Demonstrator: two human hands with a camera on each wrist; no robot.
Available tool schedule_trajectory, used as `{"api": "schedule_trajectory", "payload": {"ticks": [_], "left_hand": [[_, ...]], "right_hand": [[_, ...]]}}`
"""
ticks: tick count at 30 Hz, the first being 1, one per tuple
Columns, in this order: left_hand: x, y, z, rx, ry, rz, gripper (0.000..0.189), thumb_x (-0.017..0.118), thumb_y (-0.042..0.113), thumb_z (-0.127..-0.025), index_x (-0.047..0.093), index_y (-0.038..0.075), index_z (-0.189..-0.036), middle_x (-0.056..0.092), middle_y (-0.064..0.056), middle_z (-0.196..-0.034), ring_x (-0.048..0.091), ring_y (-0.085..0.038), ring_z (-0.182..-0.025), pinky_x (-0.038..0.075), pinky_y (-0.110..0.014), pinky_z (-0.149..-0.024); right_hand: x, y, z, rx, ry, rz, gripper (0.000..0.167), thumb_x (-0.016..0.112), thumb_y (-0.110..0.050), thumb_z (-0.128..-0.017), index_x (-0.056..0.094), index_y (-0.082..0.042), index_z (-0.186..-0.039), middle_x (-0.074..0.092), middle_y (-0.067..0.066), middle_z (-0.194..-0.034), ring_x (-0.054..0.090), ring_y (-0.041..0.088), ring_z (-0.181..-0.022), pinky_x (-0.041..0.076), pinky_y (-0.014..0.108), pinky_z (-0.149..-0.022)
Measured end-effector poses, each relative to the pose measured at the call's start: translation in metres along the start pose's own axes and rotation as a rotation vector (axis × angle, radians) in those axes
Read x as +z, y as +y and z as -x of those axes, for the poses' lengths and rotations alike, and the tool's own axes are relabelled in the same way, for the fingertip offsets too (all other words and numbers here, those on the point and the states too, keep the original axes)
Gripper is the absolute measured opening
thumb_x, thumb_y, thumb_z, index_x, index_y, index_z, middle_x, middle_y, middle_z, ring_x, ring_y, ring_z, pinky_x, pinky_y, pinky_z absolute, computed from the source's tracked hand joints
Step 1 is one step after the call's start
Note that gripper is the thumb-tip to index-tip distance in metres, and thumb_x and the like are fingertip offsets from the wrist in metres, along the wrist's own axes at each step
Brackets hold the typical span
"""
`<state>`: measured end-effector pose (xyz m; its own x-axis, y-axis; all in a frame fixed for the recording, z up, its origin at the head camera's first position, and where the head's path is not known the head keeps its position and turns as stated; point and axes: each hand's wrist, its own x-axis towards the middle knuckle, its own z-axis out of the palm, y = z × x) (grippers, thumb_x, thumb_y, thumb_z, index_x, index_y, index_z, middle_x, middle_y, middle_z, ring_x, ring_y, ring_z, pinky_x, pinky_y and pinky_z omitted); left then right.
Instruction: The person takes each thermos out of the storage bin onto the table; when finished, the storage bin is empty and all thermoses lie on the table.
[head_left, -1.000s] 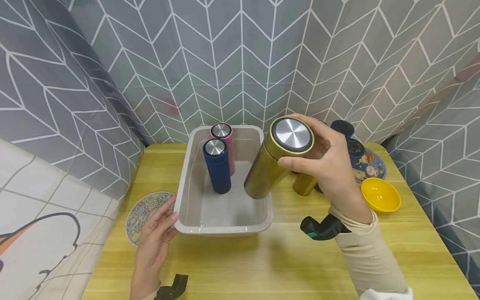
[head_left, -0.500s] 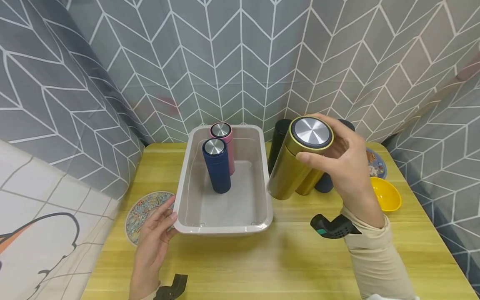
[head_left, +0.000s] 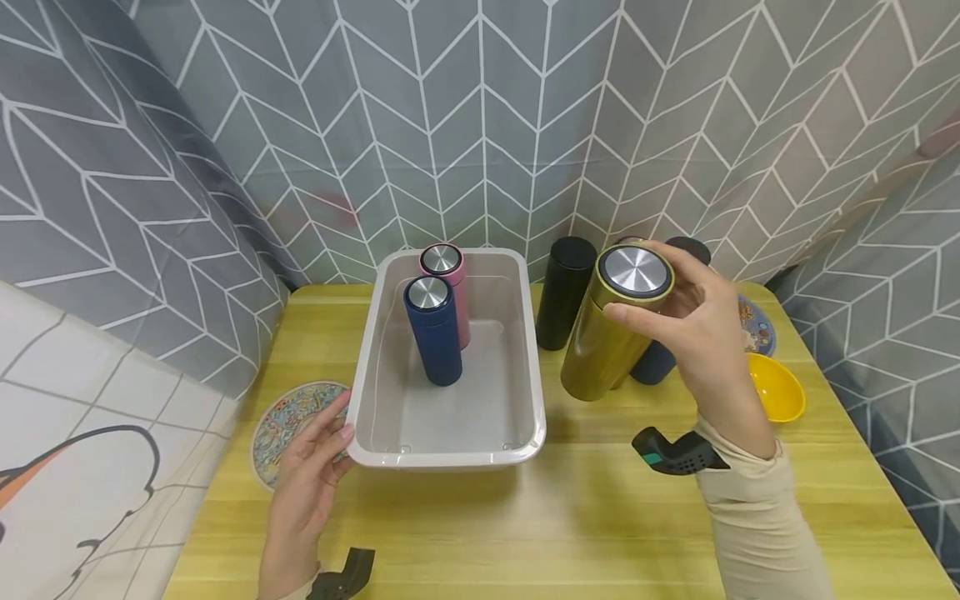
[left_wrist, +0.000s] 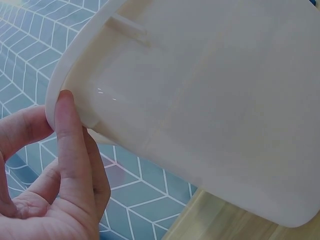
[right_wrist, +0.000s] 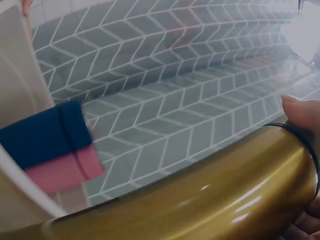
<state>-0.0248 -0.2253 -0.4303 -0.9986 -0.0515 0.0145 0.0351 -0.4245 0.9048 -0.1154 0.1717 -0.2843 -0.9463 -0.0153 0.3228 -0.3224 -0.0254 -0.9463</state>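
My right hand (head_left: 701,342) grips a gold thermos bottle (head_left: 603,354) near its steel-topped lid, thumb on the near side. The bottle tilts over the table, to the right of a pale plastic bin (head_left: 450,459). In the right wrist view the gold bottle (right_wrist: 200,195) stretches across the bottom. A navy thermos (head_left: 435,342) and a pink thermos (head_left: 459,312) stand upright inside the bin, toward its back. My left hand (head_left: 311,467) holds the bin's left rim near the front corner; the left wrist view shows thumb and fingers pinching that rim (left_wrist: 62,75).
A black thermos (head_left: 564,292) stands right of the bin. More bottles, including a dark blue one (head_left: 652,364), are partly hidden behind my right hand. Farther right are a yellow bowl (head_left: 778,390) and a blue printed mat (head_left: 759,329). A round patterned mat (head_left: 273,433) lies at left.
My right hand has carried the gold thermos rightward, from over the bin to beside it, then slightly lower. The black thermos has come into sight. My left hand stays on the rim.
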Motion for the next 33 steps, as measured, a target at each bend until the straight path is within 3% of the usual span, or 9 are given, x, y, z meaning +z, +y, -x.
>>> {"api": "schedule_trajectory", "payload": {"ticks": [6, 11, 14, 19, 26, 33], "left_hand": [[0.0, 0.0, 0.0, 0.002, 0.009, -0.003, 0.045, 0.046, -0.009, -0.1, 0.057, 0.005, -0.141, 0.068, 0.001, -0.108, 0.07, -0.008, -0.096, 0.063, -0.018, -0.077], [0.0, 0.0, -0.001, -0.001, 0.021, -0.027, 0.044, 0.047, -0.008, -0.1, 0.058, 0.006, -0.14, 0.067, 0.002, -0.105, 0.069, -0.007, -0.094, 0.062, -0.017, -0.075], [0.0, 0.0, 0.0, 0.002, 0.016, -0.031, 0.043, 0.047, -0.008, -0.1, 0.058, 0.006, -0.14, 0.067, 0.002, -0.105, 0.069, -0.007, -0.094, 0.062, -0.018, -0.076], [0.001, 0.001, 0.0, 0.0, 0.013, -0.03, 0.044, 0.047, -0.008, -0.1, 0.057, 0.006, -0.14, 0.068, 0.002, -0.105, 0.07, -0.007, -0.094, 0.062, -0.019, -0.077], [0.003, 0.002, -0.001, -0.013, 0.024, -0.036, 0.044, 0.048, -0.007, -0.1, 0.056, 0.006, -0.142, 0.068, 0.002, -0.105, 0.07, -0.007, -0.094, 0.062, -0.018, -0.077], [0.002, 0.001, 0.0, -0.007, 0.026, -0.009, 0.045, 0.047, -0.009, -0.1, 0.056, 0.004, -0.141, 0.067, 0.002, -0.105, 0.069, -0.007, -0.093, 0.063, -0.018, -0.075]], "right_hand": [[0.0, 0.021, -0.004, 0.188, 0.009, 0.258, 0.066, 0.086, -0.014, -0.079, 0.059, -0.022, -0.138, 0.064, -0.006, -0.129, 0.063, 0.009, -0.109, 0.054, 0.011, -0.088], [0.004, 0.039, -0.01, 0.206, -0.055, 0.366, 0.071, 0.087, -0.02, -0.079, 0.055, -0.02, -0.142, 0.06, 0.0, -0.137, 0.06, 0.007, -0.121, 0.049, 0.011, -0.102], [0.007, 0.049, -0.013, 0.221, -0.068, 0.383, 0.07, 0.086, -0.02, -0.079, 0.054, -0.018, -0.142, 0.06, 0.003, -0.136, 0.06, 0.009, -0.12, 0.049, 0.011, -0.102], [0.013, 0.067, -0.016, 0.223, -0.05, 0.404, 0.069, 0.086, -0.021, -0.078, 0.055, -0.015, -0.139, 0.061, 0.001, -0.128, 0.062, 0.008, -0.109, 0.05, 0.008, -0.089], [0.021, 0.089, -0.017, 0.181, 0.043, 0.285, 0.068, 0.085, -0.008, -0.077, 0.054, -0.008, -0.137, 0.064, -0.005, -0.121, 0.062, 0.004, -0.103, 0.052, 0.007, -0.084], [0.026, 0.1, -0.017, 0.216, 0.056, 0.249, 0.068, 0.084, -0.006, -0.077, 0.054, -0.008, -0.137, 0.064, -0.006, -0.12, 0.061, 0.005, -0.102, 0.052, 0.009, -0.081]]}}
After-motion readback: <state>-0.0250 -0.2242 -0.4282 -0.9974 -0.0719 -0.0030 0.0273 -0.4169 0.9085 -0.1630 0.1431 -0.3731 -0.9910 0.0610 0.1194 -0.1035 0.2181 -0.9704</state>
